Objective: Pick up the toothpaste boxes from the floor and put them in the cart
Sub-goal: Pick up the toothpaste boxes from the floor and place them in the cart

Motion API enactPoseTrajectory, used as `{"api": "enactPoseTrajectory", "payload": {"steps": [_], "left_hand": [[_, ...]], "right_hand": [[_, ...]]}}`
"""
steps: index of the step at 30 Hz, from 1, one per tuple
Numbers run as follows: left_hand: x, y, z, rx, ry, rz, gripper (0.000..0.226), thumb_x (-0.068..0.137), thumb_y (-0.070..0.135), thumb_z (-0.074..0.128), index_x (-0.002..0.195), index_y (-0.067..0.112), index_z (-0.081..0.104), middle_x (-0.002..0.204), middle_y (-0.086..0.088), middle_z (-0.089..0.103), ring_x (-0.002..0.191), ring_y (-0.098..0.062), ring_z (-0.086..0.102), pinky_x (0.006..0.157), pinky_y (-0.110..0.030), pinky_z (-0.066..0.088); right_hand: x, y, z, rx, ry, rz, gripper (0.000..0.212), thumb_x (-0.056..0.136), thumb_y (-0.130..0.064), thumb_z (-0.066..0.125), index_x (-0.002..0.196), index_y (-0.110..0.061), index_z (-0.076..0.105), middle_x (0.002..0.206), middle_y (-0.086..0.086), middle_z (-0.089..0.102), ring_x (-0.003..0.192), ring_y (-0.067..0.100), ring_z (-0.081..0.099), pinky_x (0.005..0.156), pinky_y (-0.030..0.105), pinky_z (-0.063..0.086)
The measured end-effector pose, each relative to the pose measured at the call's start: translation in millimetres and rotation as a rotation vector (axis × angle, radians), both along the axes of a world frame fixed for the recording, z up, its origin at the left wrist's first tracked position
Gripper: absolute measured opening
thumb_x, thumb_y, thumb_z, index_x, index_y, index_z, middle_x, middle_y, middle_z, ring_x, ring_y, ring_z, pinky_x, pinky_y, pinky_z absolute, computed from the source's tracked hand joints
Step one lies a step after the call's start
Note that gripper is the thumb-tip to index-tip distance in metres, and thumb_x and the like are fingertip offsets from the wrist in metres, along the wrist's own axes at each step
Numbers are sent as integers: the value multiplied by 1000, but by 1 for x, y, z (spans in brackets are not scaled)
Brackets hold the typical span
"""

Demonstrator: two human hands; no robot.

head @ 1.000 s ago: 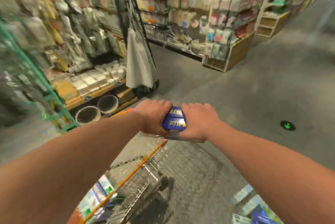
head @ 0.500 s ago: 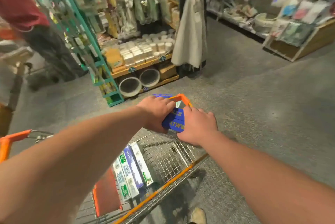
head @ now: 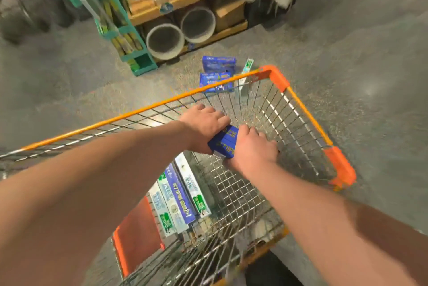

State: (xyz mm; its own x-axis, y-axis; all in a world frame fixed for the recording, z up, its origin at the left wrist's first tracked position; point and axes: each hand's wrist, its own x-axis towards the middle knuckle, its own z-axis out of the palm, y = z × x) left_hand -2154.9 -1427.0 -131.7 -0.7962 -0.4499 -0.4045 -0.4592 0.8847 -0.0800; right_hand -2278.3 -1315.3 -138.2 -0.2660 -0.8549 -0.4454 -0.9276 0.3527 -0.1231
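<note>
Both my hands hold a small stack of blue toothpaste boxes [head: 224, 141] inside the wire cart [head: 162, 105], low over its mesh floor. My left hand [head: 203, 123] grips the stack's left side and my right hand [head: 251, 146] grips its right side. Several white, green and blue toothpaste boxes [head: 179, 195] lie side by side on the cart floor nearer me. On the floor beyond the cart's far rim lie more blue boxes [head: 218, 65] and a thin white and green box [head: 247, 66].
The cart has orange rims and an orange flap [head: 136, 227] at its near end. A wooden shelf [head: 185, 3] with two round tubs [head: 180, 31] stands ahead, a teal rack [head: 125, 31] to its left. Grey floor [head: 359, 65] spreads to the right.
My view has tipped down over the cart. Both hands with the blue boxes have moved from the cart's far rim down into the basket.
</note>
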Motion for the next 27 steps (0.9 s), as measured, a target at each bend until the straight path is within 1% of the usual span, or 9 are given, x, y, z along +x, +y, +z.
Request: {"api": "enactPoseTrajectory", "payload": {"steps": [4, 6, 8, 10, 14, 19, 22, 24, 27], "left_hand": [[16, -12, -71, 83, -43, -70, 66, 75, 63, 63, 127, 27, 44, 122, 3, 55, 116, -24, 55, 101, -41, 38], [20, -18, -96, 108, -29, -96, 64, 77, 59, 65, 128, 28, 43, 124, 4, 54, 118, -24, 53, 105, -43, 36], [24, -11, -102, 75, -58, -147, 62, 80, 56, 64, 130, 27, 43, 126, 3, 53, 120, -25, 52, 109, -46, 34], [34, -20, -167, 171, -109, -167, 59, 82, 53, 63, 131, 26, 42, 126, 3, 54, 120, -25, 52, 112, -51, 31], [43, -22, -182, 157, -79, -246, 59, 83, 55, 61, 130, 27, 42, 122, 3, 54, 116, -26, 50, 115, -54, 26], [61, -24, -197, 190, -35, -305, 65, 78, 54, 66, 130, 29, 36, 122, 4, 51, 115, -25, 48, 109, -53, 28], [65, -24, -195, 182, -53, -368, 80, 65, 72, 72, 125, 30, 41, 119, 6, 52, 110, -23, 49, 109, -51, 28], [69, -24, -195, 204, -119, -392, 93, 53, 86, 68, 123, 30, 44, 118, 7, 52, 112, -22, 50, 112, -50, 26], [74, -20, -192, 244, -159, -389, 100, 49, 91, 64, 127, 31, 44, 124, 9, 52, 122, -21, 47, 117, -51, 21]], "right_hand": [[19, -16, -68, 142, -68, -87, 67, 87, -41, 72, 135, -12, 35, 138, 9, 53, 128, 31, 52, 92, 43, 46], [26, -19, -91, 180, -76, -144, 60, 93, -36, 67, 137, -12, 34, 138, 7, 53, 129, 30, 53, 92, 41, 47], [30, -15, -95, 213, -120, -154, 67, 89, -38, 71, 137, -11, 33, 137, 9, 54, 129, 30, 55, 93, 41, 48], [53, -23, -157, 332, -149, -228, 68, 86, -39, 73, 133, -10, 33, 136, 10, 55, 127, 29, 57, 93, 40, 48], [67, -13, -163, 301, -110, -225, 91, 72, -65, 80, 127, -12, 30, 124, 6, 59, 116, 26, 64, 80, 35, 45], [80, -9, -174, 300, -119, -196, 90, 75, -63, 77, 128, -9, 29, 121, 5, 63, 110, 26, 67, 79, 34, 46], [89, -5, -178, 333, -178, -201, 91, 79, -64, 73, 132, -8, 24, 122, 4, 66, 110, 25, 68, 78, 34, 45], [95, -1, -172, 393, -188, -83, 94, 83, -67, 67, 142, -8, 25, 126, 7, 64, 114, 26, 65, 82, 35, 47], [103, 7, -152, 329, -222, 96, 55, 103, -46, 48, 144, -14, 29, 134, 15, 54, 121, 32, 57, 94, 45, 47]]}}
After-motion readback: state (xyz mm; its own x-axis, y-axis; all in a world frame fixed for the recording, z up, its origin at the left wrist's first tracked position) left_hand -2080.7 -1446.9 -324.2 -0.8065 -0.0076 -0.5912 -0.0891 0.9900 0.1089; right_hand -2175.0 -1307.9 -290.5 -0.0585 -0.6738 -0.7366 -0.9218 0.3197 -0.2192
